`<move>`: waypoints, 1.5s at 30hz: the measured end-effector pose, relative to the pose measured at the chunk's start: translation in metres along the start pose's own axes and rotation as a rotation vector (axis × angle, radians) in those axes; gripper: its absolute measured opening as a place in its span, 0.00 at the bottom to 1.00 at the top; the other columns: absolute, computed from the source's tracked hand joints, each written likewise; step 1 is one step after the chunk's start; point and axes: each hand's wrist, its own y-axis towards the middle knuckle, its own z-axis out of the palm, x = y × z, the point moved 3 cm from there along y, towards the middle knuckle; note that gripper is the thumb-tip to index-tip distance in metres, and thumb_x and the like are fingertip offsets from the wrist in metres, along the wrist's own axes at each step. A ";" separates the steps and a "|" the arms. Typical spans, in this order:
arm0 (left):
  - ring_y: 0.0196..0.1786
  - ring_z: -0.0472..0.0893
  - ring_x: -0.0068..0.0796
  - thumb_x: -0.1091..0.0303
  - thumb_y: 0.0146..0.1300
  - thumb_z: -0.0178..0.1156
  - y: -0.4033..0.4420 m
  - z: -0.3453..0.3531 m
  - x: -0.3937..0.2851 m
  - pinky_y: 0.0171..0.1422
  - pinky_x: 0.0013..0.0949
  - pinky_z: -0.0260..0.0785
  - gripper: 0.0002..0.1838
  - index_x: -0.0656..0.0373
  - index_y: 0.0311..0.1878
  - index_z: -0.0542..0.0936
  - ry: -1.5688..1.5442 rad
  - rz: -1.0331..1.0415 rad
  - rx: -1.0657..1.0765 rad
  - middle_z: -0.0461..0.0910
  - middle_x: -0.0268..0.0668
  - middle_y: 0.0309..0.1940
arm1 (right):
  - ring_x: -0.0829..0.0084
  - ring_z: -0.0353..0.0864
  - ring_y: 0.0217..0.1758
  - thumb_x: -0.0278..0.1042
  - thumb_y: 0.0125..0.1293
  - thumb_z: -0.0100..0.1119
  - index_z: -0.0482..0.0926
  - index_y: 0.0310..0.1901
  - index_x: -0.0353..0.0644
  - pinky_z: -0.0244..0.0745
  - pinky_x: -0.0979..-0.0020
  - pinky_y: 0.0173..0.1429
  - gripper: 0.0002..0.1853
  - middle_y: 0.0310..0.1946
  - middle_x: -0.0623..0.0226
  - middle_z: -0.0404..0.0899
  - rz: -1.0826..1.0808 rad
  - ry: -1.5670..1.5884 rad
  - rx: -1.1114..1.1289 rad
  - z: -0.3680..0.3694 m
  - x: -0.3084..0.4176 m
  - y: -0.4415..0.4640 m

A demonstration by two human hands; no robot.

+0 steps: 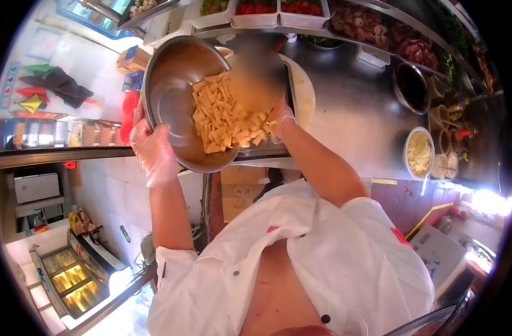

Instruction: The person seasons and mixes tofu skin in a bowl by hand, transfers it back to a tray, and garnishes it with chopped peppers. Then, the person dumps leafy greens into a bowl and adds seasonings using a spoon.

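White cloth of your jacket [239,263] lies nearest, with both bare forearms reaching forward from its short sleeves. Your left hand [153,148], in a clear glove, clamps the rim of the metal bowl [177,106], thumb over the edge, tipping it toward your other hand. Pale yellow strips [219,115] lie between your two grips, heaped in the bowl's right side. Your right hand [280,119], also gloved, touches the strips at their far-right end; a blurred patch covers part of that area, so you cannot tell whether its fingers close on any. Just right of that hand, a round white board [305,92] sits partly behind the bowl, and the steel counter [345,106] stretches beyond. Farther right stands a white bowl of pale crumbs [419,154]; ahead of both grips, tubs of chopped red food [256,8] line the counter's far edge.
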 end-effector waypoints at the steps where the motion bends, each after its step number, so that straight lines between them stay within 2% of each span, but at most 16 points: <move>1: 0.74 0.67 0.40 0.87 0.48 0.50 -0.003 0.002 -0.002 0.75 0.36 0.57 0.16 0.74 0.39 0.82 0.044 0.039 0.010 0.75 0.45 0.68 | 0.62 0.65 0.71 0.79 0.69 0.36 0.68 0.73 0.44 0.56 0.59 0.74 0.47 0.71 0.63 0.69 0.037 0.046 0.009 0.003 -0.003 0.000; 3: 0.76 0.66 0.43 0.87 0.48 0.51 -0.014 0.008 -0.006 0.78 0.40 0.53 0.12 0.73 0.35 0.81 0.131 0.119 0.024 0.76 0.48 0.66 | 0.63 0.59 0.79 0.79 0.69 0.34 0.66 0.75 0.47 0.50 0.58 0.79 0.48 0.76 0.68 0.65 0.111 0.133 0.030 0.006 -0.006 -0.002; 9: 0.76 0.65 0.47 0.88 0.47 0.55 -0.043 0.025 -0.004 0.83 0.51 0.43 0.05 0.69 0.28 0.74 0.314 0.283 -0.017 0.76 0.53 0.66 | 0.62 0.69 0.71 0.77 0.70 0.35 0.63 0.76 0.48 0.63 0.57 0.71 0.45 0.73 0.65 0.68 0.047 0.171 0.101 0.005 0.000 -0.001; 10: 0.78 0.63 0.49 0.87 0.49 0.55 -0.041 0.022 -0.001 0.83 0.52 0.43 0.05 0.68 0.28 0.73 0.289 0.277 -0.049 0.77 0.52 0.65 | 0.62 0.71 0.69 0.76 0.71 0.36 0.64 0.75 0.48 0.66 0.58 0.69 0.44 0.72 0.64 0.69 0.024 0.189 0.116 0.001 -0.003 0.010; 13: 0.75 0.66 0.41 0.89 0.52 0.54 -0.051 0.022 -0.001 0.77 0.39 0.54 0.16 0.71 0.43 0.83 0.286 0.189 -0.060 0.73 0.45 0.69 | 0.62 0.74 0.66 0.75 0.71 0.39 0.64 0.75 0.48 0.72 0.59 0.65 0.43 0.70 0.62 0.71 -0.052 0.225 0.135 0.000 -0.007 0.019; 17: 0.76 0.66 0.40 0.90 0.51 0.52 -0.052 0.021 0.016 0.77 0.39 0.56 0.16 0.71 0.43 0.82 0.285 0.279 -0.045 0.72 0.43 0.70 | 0.61 0.73 0.68 0.74 0.71 0.41 0.64 0.75 0.51 0.71 0.58 0.65 0.42 0.71 0.62 0.70 -0.091 0.200 0.110 -0.006 -0.006 0.012; 21: 0.76 0.65 0.47 0.91 0.48 0.53 -0.056 0.025 0.014 0.77 0.43 0.57 0.16 0.68 0.40 0.81 0.540 0.477 -0.043 0.75 0.46 0.67 | 0.56 0.67 0.74 0.77 0.69 0.40 0.61 0.77 0.53 0.65 0.55 0.71 0.44 0.74 0.60 0.65 -0.048 0.133 0.084 -0.010 0.000 0.001; 22: 0.75 0.66 0.62 0.89 0.45 0.52 -0.055 0.028 0.011 0.80 0.53 0.51 0.13 0.67 0.35 0.78 0.483 0.519 -0.062 0.80 0.46 0.62 | 0.58 0.69 0.73 0.76 0.70 0.40 0.61 0.77 0.53 0.66 0.54 0.71 0.43 0.74 0.61 0.66 -0.046 0.153 0.089 -0.005 0.001 -0.015; 24: 0.76 0.65 0.58 0.90 0.47 0.52 -0.053 0.023 0.006 0.79 0.51 0.52 0.12 0.67 0.34 0.76 0.427 0.414 -0.066 0.77 0.46 0.66 | 0.60 0.72 0.71 0.74 0.72 0.40 0.61 0.76 0.52 0.69 0.52 0.70 0.41 0.72 0.63 0.68 -0.045 0.193 0.104 0.007 0.002 -0.045; 27: 0.75 0.65 0.60 0.90 0.47 0.52 -0.054 0.018 -0.001 0.79 0.51 0.52 0.15 0.67 0.37 0.78 0.500 0.457 -0.068 0.78 0.45 0.65 | 0.58 0.59 0.79 0.76 0.70 0.40 0.56 0.79 0.55 0.56 0.46 0.77 0.44 0.79 0.64 0.57 0.005 -0.206 -0.176 -0.004 0.003 -0.051; 30: 0.75 0.66 0.62 0.90 0.46 0.51 -0.053 0.008 0.004 0.80 0.52 0.52 0.16 0.67 0.39 0.80 0.421 0.416 -0.130 0.79 0.45 0.63 | 0.57 0.51 0.82 0.79 0.69 0.39 0.53 0.80 0.57 0.47 0.41 0.79 0.46 0.81 0.65 0.51 -0.047 -0.111 -0.038 -0.009 -0.013 -0.029; 37: 0.77 0.62 0.62 0.89 0.47 0.54 -0.061 -0.005 0.004 0.79 0.52 0.53 0.12 0.68 0.36 0.78 0.465 0.497 -0.096 0.76 0.49 0.66 | 0.48 0.67 0.74 0.79 0.68 0.35 0.60 0.76 0.38 0.60 0.57 0.75 0.52 0.73 0.45 0.65 -0.386 -0.541 -0.338 -0.038 -0.033 0.028; 39: 0.79 0.60 0.60 0.89 0.47 0.55 -0.058 -0.008 0.003 0.79 0.49 0.51 0.14 0.71 0.40 0.77 0.331 0.372 -0.130 0.73 0.54 0.68 | 0.48 0.69 0.72 0.76 0.69 0.41 0.62 0.75 0.36 0.63 0.58 0.73 0.50 0.70 0.44 0.69 -0.601 -0.532 -0.313 -0.036 -0.034 0.021; 42: 0.79 0.61 0.57 0.88 0.48 0.55 -0.062 -0.006 0.000 0.79 0.46 0.53 0.20 0.72 0.47 0.81 0.494 0.481 -0.016 0.73 0.53 0.68 | 0.50 0.72 0.68 0.68 0.71 0.49 0.65 0.73 0.37 0.65 0.58 0.70 0.43 0.65 0.46 0.74 -0.495 -0.152 -0.236 -0.043 -0.060 0.069; 44: 0.79 0.61 0.58 0.88 0.48 0.55 -0.060 -0.006 0.003 0.78 0.46 0.54 0.18 0.72 0.45 0.81 0.362 0.444 -0.042 0.74 0.51 0.68 | 0.51 0.74 0.66 0.63 0.72 0.52 0.68 0.71 0.39 0.67 0.59 0.68 0.38 0.63 0.48 0.76 -0.897 -0.503 -0.241 -0.055 -0.072 0.092; 45: 0.79 0.61 0.59 0.88 0.48 0.55 -0.060 -0.005 0.002 0.78 0.47 0.54 0.19 0.72 0.45 0.81 0.442 0.476 -0.015 0.74 0.51 0.68 | 0.51 0.75 0.65 0.62 0.72 0.53 0.69 0.70 0.40 0.67 0.59 0.67 0.36 0.62 0.48 0.76 -0.926 -0.590 -0.255 -0.050 -0.068 0.082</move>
